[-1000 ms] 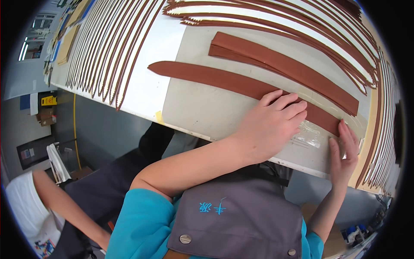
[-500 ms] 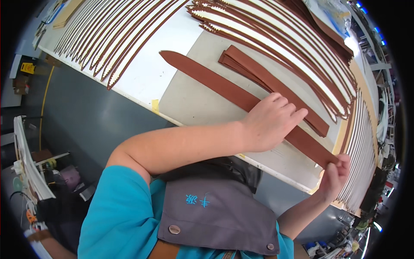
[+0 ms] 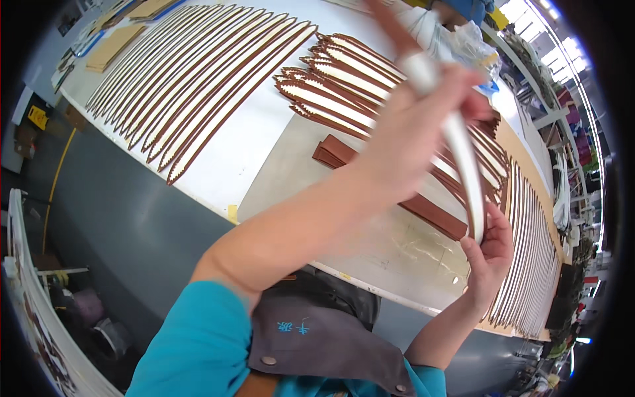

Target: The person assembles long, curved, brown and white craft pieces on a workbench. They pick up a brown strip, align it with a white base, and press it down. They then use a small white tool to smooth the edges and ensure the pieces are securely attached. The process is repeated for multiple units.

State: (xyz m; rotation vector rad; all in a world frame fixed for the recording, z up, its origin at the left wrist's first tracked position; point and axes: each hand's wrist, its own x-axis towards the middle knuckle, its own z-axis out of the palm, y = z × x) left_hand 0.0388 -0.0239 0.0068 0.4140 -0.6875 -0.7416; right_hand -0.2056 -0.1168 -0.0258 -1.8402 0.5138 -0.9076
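Observation:
A brown leather strip (image 3: 471, 178) with a whitish back is lifted off the table, bent and partly smeared by motion. My left hand (image 3: 417, 135), blurred, is closed around its upper stretch, and the brown far end sticks up beyond. Lower down, my right hand (image 3: 491, 248) pinches the strip's other end between thumb and fingers. Under my left forearm lies a small stack of plain brown leather strips (image 3: 433, 215), its middle hidden by the arm. Just beyond it is an overlapping pile of strips (image 3: 344, 86) with whitish faces and toothed brown edges.
Rows of similar strips lie on the white table (image 3: 228, 155) at the left and along its right side (image 3: 529, 258). A grey mat (image 3: 377, 248) covers the near part. Cardboard pieces (image 3: 116, 46) and a clear plastic bag (image 3: 466, 46) are at the back.
The strip lay brown side up on the mat; now it is raised and turned with its whitish back showing. My left hand has moved up and away, my right hand slightly left.

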